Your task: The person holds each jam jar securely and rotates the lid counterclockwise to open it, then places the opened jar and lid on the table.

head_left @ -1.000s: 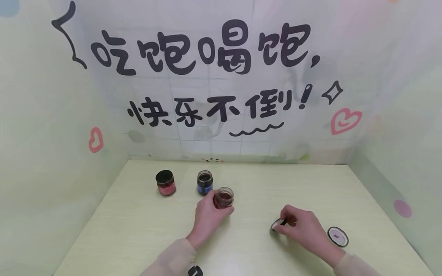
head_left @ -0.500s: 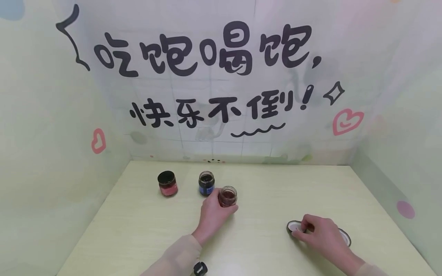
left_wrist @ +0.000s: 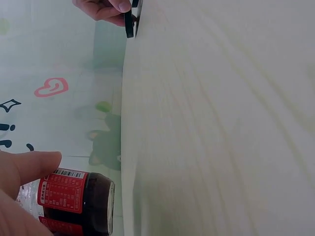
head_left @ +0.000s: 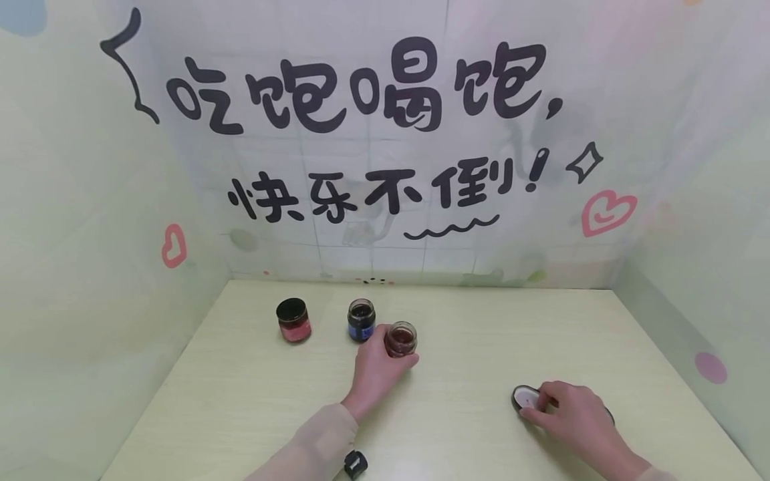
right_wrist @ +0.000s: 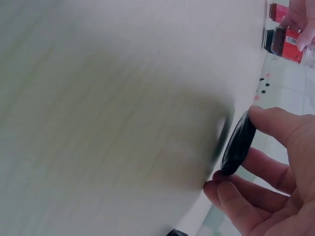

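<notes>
My left hand [head_left: 379,367] grips an uncapped glass jar [head_left: 401,339] with dark reddish contents. Its red label shows in the left wrist view, but I cannot tell whether its base touches the table. Close behind and to the left stands another uncapped jar [head_left: 361,322], blue-labelled and dark inside. At the front right, my right hand [head_left: 574,411] pinches a black lid [right_wrist: 238,145] by its edge, white inside facing up and slightly tilted, just above or at the tabletop. A second lid [head_left: 610,415] lies behind that hand, almost wholly hidden.
A capped jar [head_left: 294,321] with a pink-red label stands at the back left of the pale table [head_left: 240,401]. Printed walls [head_left: 421,260] enclose the table at the back and both sides. Beside the left sleeve sits a small black object [head_left: 355,465].
My right hand has moved right with the lid, which has turned from steeply tilted to flatter, and now covers most of the second lid. My left hand and its jar have shifted slightly right.
</notes>
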`<act>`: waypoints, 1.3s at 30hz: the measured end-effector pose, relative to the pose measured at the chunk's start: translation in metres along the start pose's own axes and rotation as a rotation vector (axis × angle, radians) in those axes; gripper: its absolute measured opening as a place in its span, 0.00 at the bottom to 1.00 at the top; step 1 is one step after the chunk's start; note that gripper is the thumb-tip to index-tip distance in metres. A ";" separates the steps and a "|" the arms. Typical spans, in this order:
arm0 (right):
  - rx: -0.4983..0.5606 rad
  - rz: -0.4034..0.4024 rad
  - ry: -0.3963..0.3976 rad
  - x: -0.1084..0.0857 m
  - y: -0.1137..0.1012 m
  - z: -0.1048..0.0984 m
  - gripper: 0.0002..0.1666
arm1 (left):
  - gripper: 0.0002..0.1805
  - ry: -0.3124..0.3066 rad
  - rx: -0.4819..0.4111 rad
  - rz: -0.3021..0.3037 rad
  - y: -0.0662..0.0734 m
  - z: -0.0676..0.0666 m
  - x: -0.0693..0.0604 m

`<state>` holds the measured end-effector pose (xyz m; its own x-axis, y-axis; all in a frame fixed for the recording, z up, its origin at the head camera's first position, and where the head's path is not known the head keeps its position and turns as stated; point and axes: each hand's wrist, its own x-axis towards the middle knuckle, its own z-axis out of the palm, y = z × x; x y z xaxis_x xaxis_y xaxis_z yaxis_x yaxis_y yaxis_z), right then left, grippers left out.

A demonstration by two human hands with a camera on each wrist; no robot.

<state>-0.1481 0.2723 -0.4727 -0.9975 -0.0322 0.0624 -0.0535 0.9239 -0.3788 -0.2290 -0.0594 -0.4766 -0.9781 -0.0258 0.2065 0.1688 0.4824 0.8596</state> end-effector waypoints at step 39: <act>-0.177 -0.347 0.232 -0.019 0.025 0.006 0.28 | 0.28 0.029 -0.066 -0.095 -0.010 0.016 0.014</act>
<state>-0.1308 0.2940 -0.4891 -0.8842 -0.2841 0.3709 -0.3546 0.9250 -0.1366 -0.2462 -0.0506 -0.4900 -0.9863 -0.0939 0.1353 0.0843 0.4179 0.9046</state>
